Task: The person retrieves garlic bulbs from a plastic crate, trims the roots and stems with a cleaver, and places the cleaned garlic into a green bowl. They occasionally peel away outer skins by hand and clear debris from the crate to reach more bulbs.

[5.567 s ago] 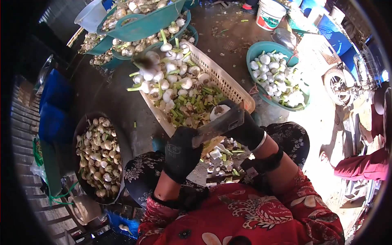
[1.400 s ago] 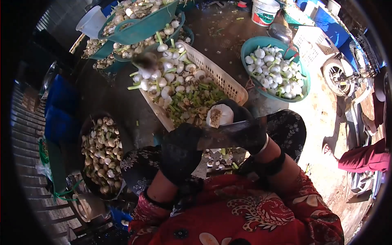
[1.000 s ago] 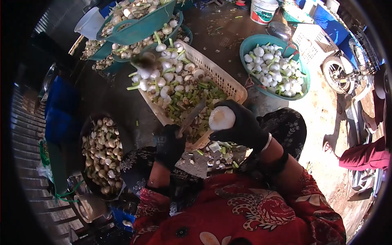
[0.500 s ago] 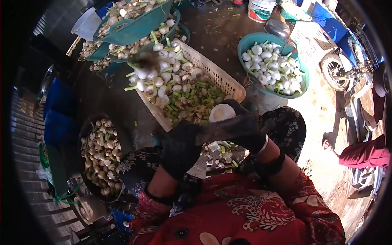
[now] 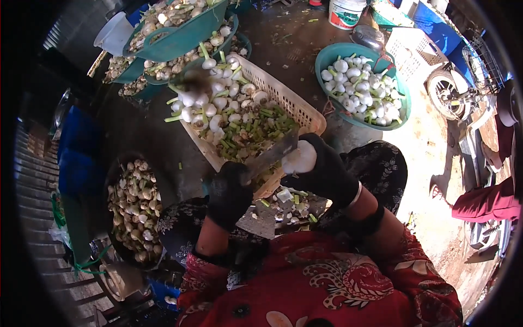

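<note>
My left hand [image 5: 230, 193], in a black glove, grips a broad cleaver [image 5: 271, 156] whose blade slants up to the right. My right hand [image 5: 326, 173], also gloved in black, holds a white garlic bulb [image 5: 299, 158] against the blade's tip. Both hands hover over the near corner of a cream plastic crate [image 5: 297, 103] heaped with garlic bulbs and cut green stalks. Below the hands, white and green trimmings [image 5: 287, 204] lie on a chopping block between my knees.
A dark basin of peeled garlic [image 5: 132, 210] sits at my left. A teal basin of white bulbs [image 5: 364, 84] stands at the right, several teal basins of garlic [image 5: 180, 32] at the back. A white bucket [image 5: 345, 13], a bicycle wheel [image 5: 448, 95] and blue boxes [image 5: 79, 147] surround them.
The cleaver has swung from lying flat across the bulb to slanting upward, its tip now at the bulb. The right hand has turned the bulb slightly.
</note>
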`<state>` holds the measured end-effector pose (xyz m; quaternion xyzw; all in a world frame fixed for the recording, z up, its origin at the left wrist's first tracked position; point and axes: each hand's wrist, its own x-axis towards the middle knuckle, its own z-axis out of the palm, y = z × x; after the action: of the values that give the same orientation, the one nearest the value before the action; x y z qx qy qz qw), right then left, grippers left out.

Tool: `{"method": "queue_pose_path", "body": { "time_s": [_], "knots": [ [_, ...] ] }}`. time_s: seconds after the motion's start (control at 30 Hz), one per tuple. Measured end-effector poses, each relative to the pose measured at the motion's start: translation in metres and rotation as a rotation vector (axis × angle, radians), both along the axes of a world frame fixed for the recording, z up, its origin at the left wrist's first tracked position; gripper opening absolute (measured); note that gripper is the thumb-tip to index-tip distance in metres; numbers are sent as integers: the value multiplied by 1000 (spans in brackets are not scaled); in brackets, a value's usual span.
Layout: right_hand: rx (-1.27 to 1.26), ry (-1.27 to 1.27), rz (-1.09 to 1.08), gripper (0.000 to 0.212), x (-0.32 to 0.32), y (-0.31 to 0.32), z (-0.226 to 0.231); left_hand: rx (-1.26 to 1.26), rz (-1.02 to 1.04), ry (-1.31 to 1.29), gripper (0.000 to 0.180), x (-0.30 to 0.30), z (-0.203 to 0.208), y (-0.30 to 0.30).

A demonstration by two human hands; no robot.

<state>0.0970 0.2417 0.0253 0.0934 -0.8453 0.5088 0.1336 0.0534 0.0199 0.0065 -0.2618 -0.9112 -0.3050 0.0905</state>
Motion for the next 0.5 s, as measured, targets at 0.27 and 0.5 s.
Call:
{"method": "queue_pose_path", "body": {
  "time_s": [0.27,0.5],
  "knots": [
    [85,200,33,72,-4,2,-26,22,-240,60,23,19,43,20],
    [51,238,-96,64,-2,-10,-7,-10,-276,135,19,14,33,21]
  ]
}}
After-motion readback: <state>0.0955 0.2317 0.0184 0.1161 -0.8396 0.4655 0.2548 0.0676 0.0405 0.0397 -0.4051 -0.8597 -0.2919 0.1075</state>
